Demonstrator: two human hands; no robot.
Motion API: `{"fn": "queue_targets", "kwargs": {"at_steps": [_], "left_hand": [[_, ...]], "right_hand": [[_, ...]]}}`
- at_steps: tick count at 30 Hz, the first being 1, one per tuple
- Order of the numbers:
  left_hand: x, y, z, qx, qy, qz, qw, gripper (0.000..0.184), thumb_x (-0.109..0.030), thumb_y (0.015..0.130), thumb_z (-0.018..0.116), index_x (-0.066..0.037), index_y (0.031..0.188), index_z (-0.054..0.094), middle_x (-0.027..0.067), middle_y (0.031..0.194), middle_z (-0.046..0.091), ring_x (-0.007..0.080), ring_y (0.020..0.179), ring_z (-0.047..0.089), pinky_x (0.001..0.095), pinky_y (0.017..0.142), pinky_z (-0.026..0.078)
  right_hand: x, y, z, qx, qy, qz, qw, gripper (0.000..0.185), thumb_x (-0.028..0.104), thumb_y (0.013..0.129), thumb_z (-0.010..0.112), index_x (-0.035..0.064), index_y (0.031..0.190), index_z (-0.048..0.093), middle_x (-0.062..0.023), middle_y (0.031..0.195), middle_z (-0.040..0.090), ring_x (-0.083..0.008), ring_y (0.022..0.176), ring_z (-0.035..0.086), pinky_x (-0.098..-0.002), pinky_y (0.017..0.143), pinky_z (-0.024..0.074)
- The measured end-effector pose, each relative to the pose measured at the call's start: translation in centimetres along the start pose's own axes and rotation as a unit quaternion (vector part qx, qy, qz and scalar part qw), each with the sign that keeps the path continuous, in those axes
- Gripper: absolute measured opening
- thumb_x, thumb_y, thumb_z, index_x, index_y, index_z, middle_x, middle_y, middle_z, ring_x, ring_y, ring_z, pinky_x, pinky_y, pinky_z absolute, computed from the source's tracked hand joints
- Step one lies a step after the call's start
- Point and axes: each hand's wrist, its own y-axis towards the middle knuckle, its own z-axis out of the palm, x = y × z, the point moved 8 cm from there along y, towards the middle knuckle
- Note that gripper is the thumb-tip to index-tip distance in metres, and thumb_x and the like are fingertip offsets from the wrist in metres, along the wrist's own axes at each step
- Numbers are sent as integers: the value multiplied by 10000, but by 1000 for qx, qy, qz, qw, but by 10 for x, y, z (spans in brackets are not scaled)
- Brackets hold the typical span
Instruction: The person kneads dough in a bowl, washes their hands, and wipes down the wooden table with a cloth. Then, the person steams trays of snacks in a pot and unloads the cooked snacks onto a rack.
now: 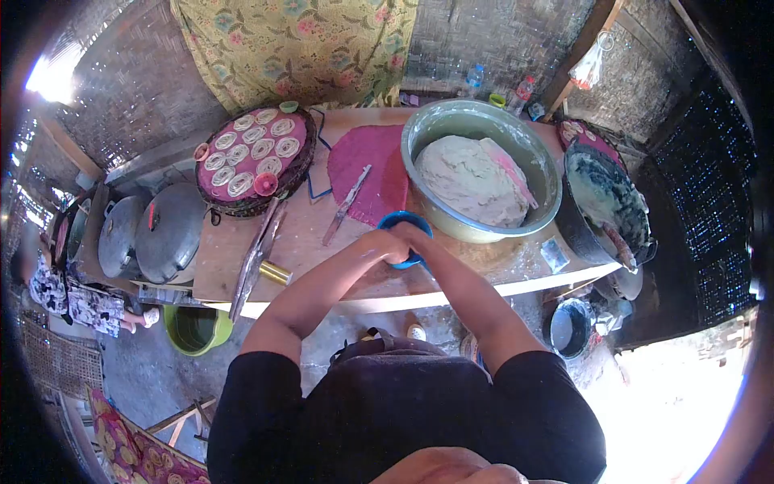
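Evidently, the left hand (392,246) and right hand (413,233) come together inside the blue bowl (396,217) near the table (371,281) edge; with the fingers hidden, whether they grip anything cannot be told. Just beyond, the basin (476,233) holds a large mass of dough (462,179), seemingly much left unshaped. Farther left, finished-looking coils (262,148) already cover most of the round tray (234,209).

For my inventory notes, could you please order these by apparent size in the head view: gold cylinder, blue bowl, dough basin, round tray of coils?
Largest to smallest:
1. Dough basin
2. Round tray of coils
3. Blue bowl, partly hidden
4. Gold cylinder
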Motion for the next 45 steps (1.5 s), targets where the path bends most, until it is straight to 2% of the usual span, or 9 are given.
{"fn": "queue_targets", "kwargs": {"at_steps": [3,7,12,15,24,34,36,39,45], "left_hand": [[1,-37,-19,6,-11,-9,1000,311,-217,864,516,-38,1096,621,207,1161,598,296,1047,596,454,847,457],[8,-38,-29,-483,-316,76,813,214,-208,772,597,-10,799,675,208,914,664,330,893,638,443,788,463],[-15,12,-18,-235,-178,123,948,271,-227,869,485,-23,961,638,182,989,652,281,860,633,387,796,459],[32,50,10,-218,-664,142,701,236,-180,880,466,-41,896,656,187,927,659,258,861,638,383,779,468],[-24,-29,-55,-396,-382,151,822,389,-241,943,307,-22,972,628,133,948,638,257,890,601,372,849,443],[12,-45,-46,-510,-740,156,410,368,-255,965,370,-42,1217,534,76,1114,597,199,1052,553,349,885,449],[4,-66,-47,-541,-788,165,243,452,-281,938,499,-75,1331,413,92,1290,482,207,1171,476,373,930,432],[-6,-68,-30,-565,-763,-62,308,638,-333,857,628,-139,1385,326,90,1299,466,262,1154,488,403,895,451],[-30,-57,-33,-394,-871,-11,291,558,-222,757,664,-215,1250,403,13,1082,487,165,857,521,340,651,445]], "right_hand": [[5,1,11,-21,-47,-13,999,300,228,895,447,76,1051,653,-216,1077,620,-325,1031,586,-428,903,434],[13,-3,12,-31,-96,-28,995,297,225,888,454,80,1055,652,-213,1080,620,-322,1037,586,-431,903,434],[20,-9,9,-15,-137,-35,990,295,222,880,463,84,1060,651,-210,1085,620,-318,1043,585,-435,904,434],[19,-11,0,7,-147,-35,988,294,221,875,468,87,1063,650,-208,1088,620,-316,1047,584,-437,905,434],[39,-20,-5,35,-253,-69,964,294,215,860,484,95,1073,648,-203,1097,620,-310,1059,583,-445,907,435],[109,-61,-55,21,-535,-147,832,265,192,833,512,98,1027,666,-205,1028,647,-327,1002,614,-458,861,464],[66,-16,-86,-355,-49,-153,921,202,180,825,522,78,917,671,-210,884,656,-385,869,627,-460,773,494],[102,-91,-112,-494,128,-111,853,181,177,828,526,51,883,645,-234,872,633,-403,848,612,-473,764,488],[83,-77,-97,-442,241,-103,858,285,247,937,442,58,1074,606,-193,1049,629,-333,981,608,-424,828,464]]}}
